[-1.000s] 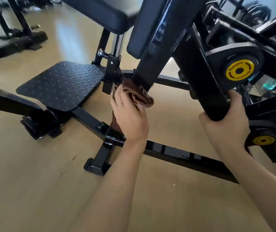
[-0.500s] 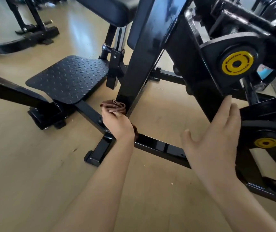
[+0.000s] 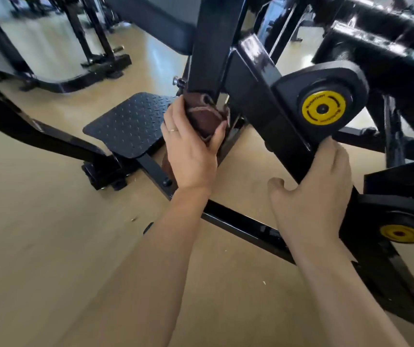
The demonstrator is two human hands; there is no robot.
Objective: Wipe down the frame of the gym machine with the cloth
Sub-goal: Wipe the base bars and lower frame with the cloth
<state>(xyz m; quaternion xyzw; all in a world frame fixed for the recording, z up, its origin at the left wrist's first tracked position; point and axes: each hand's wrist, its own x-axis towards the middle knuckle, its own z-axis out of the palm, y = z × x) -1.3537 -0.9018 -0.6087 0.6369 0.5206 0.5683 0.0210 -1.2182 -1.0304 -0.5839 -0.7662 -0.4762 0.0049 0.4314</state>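
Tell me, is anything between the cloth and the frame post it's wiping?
Nothing visible. The left hand grips the brown cloth wrapped straight against the black upright post; the right hand holds a neighbouring frame arm.

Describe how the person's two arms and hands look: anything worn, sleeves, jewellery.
Both forearms are bare, with no sleeves in view and no gloves or watch. The left hand wears a thin, pale metal ring on one finger. The right hand shows no jewellery.

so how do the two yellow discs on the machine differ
The upper yellow disc looks larger, faces the camera nearly round and carries black ring markings. The lower yellow disc looks smaller, appears as a flattened oval and shows no clear markings. Both sit in black housings with dark centres.
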